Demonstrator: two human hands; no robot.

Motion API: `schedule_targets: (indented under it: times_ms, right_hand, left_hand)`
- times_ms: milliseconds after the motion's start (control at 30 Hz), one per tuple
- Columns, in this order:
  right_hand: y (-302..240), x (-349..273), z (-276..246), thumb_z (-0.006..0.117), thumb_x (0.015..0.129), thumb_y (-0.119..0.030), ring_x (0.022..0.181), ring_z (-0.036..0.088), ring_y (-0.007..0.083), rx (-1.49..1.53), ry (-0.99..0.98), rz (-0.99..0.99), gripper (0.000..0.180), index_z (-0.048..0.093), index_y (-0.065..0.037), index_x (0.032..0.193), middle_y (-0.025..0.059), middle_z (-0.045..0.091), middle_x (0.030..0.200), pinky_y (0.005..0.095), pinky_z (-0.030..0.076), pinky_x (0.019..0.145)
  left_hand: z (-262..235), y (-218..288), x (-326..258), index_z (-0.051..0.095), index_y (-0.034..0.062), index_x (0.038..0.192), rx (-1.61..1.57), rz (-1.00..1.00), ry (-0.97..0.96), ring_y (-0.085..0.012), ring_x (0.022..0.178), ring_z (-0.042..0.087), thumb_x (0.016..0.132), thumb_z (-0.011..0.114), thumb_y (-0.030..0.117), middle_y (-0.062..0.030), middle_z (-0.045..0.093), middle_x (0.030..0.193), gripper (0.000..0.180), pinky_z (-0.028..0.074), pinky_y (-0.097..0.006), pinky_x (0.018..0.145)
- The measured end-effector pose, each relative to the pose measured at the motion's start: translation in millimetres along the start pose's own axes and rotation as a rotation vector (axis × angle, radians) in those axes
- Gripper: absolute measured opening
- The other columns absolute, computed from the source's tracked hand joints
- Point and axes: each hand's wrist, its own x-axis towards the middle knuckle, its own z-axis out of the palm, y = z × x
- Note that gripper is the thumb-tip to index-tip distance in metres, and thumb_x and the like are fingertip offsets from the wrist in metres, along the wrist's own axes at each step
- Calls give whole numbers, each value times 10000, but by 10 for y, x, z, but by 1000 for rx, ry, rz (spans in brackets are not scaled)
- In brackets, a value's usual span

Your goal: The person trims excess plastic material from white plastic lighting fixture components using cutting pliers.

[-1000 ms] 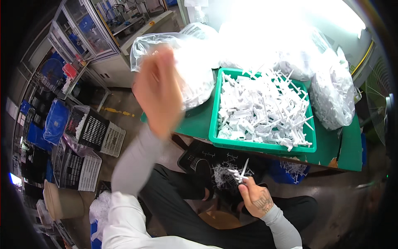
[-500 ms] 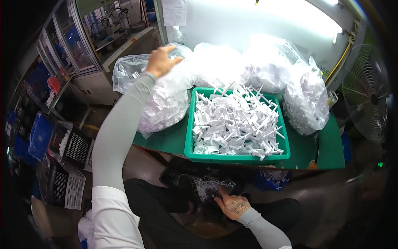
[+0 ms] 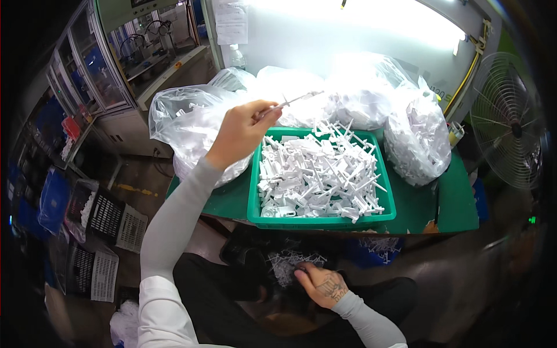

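Now you are holding a thin white plastic piece (image 3: 299, 98) in your left hand (image 3: 242, 132), raised above the near-left corner of the green tray (image 3: 325, 220). Its long axis is running from your fingertips (image 3: 272, 108) up and to the right, with the free end pointing toward the clear bags of white parts (image 3: 371, 98) behind the tray. The fingers are pinching closed on its lower end, so nearly the whole piece is sticking out beyond them. Your right hand (image 3: 322, 284) is resting low in your lap, curled over a small cluster of white parts (image 3: 287, 264); how tightly it is gripping them cannot be told. Half a second ago your left hand was reaching onto the bag at the far left; it is now sitting closer to the tray.
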Motion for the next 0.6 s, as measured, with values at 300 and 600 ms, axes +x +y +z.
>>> schedule_targets:
  times_ms: [300,600]
  right_hand:
    - [-72,81,-321,736,894,-90,1037,603,167,1094,704,-363,311,467,-74,1048,209,540,1347,289,503,863]
    - [-122,63,-260,700,868,81,900,687,172,1263,469,-109,346,426,-81,1004,125,667,998,300,564,769]
  left_hand:
    - [235,627,-1600,715,-10,840,-559,-318,-202,-18,510,489,930,655,137,6,620,625,182,347,-203,457]
    - [520,527,-1813,588,1,1133,-984,-483,-249,-59,729,613,845,815,142,-38,669,872,393,484,-225,635]
